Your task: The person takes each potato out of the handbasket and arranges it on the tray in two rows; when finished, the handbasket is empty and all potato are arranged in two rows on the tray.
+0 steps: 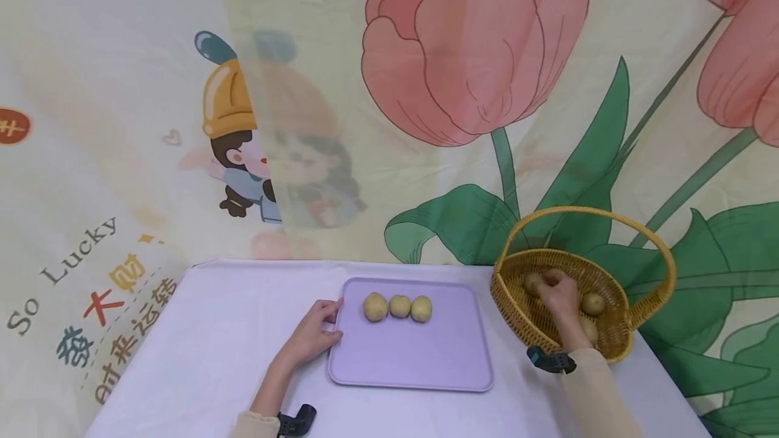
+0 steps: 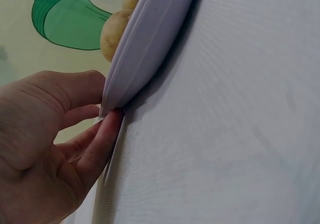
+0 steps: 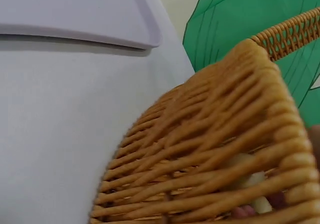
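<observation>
Inside the wicker basket (image 1: 502, 299), my right hand (image 1: 561, 296) grips a potato (image 1: 533, 283) with its fingertips. Beside that hand in the basket lie another potato (image 1: 593, 303) and a partly covered potato (image 1: 588, 330). The basket's woven wall (image 3: 200, 149) hides most of the hand in the right wrist view. My left hand (image 1: 313, 334) touches the left edge of a lilac tray (image 1: 408, 357), its thumb and fingers spread along the rim. On the tray, a left potato (image 1: 375, 307), a middle potato (image 1: 399, 306) and a right potato (image 1: 421, 309) form a row.
A white cloth covers the table (image 1: 219, 330). The basket's tall arched handle (image 1: 584, 211) rises over its opening. Behind stands a printed curtain (image 1: 341, 242) with tulips and a cartoon figure. A dark band (image 1: 550, 359) sits on the right wrist.
</observation>
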### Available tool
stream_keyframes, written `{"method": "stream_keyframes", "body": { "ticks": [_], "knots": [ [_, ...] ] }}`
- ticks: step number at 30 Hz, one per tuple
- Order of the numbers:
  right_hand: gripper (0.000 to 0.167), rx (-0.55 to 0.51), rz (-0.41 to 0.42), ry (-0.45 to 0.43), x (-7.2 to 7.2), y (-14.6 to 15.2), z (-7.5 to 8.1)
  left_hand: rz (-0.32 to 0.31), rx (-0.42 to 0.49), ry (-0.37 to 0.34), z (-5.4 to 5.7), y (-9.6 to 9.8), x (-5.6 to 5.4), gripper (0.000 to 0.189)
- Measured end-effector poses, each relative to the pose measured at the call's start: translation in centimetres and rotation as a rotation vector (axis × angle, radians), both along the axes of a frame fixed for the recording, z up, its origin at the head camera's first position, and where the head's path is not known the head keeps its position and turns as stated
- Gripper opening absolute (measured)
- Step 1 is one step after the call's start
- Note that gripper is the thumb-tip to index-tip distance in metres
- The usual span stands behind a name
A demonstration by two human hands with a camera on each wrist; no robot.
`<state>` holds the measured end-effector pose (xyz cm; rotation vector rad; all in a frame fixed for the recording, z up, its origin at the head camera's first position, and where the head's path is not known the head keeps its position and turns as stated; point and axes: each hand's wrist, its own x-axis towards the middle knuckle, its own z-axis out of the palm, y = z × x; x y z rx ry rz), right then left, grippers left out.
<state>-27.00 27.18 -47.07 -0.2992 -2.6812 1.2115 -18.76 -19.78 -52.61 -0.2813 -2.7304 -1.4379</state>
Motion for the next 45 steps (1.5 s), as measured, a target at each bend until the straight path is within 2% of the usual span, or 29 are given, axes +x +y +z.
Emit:
{"method": "stream_keyframes", "body": {
  "ticks": [3, 11, 19, 24, 28, 35, 38, 45],
  "knots": [
    [0.038, 0.002, -0.016, 0.010, -0.1, 0.0, 0.1, 0.005, -0.003, 0.001, 0.1, 0.0, 0.0, 0.063],
    [0.043, 0.005, 0.060, -0.055, -0.2, 0.0, -0.5, 0.000, -0.027, 0.009, 0.1, 0.1, 0.1, 0.063],
    [0.047, 0.016, 0.077, -0.074, -0.4, 0.0, -0.5, 0.011, -0.004, -0.016, 0.0, 0.4, 0.0, 0.063],
    [0.049, -0.108, 0.101, -0.087, -0.1, 0.3, -0.6, 0.002, 0.002, 0.021, -0.1, 0.3, -0.1, 0.063],
    [0.048, -0.182, 0.100, -0.104, 0.5, 0.3, -0.4, 0.007, -0.008, 0.020, -0.3, 0.2, 0.0, 0.063],
    [0.054, -0.251, 0.125, -0.111, 1.4, -0.4, 0.8, 0.017, -0.027, 0.045, -0.5, 0.0, -0.1, 0.062],
    [0.053, -0.259, 0.133, -0.122, 1.8, -0.8, 1.5, 0.022, -0.016, 0.028, -0.5, 0.0, -0.1, 0.063],
    [0.053, -0.294, 0.140, -0.079, 3.0, -1.7, 3.3, 0.010, -0.007, 0.041, -0.5, 0.2, 0.1, 0.063]
  ]
}}
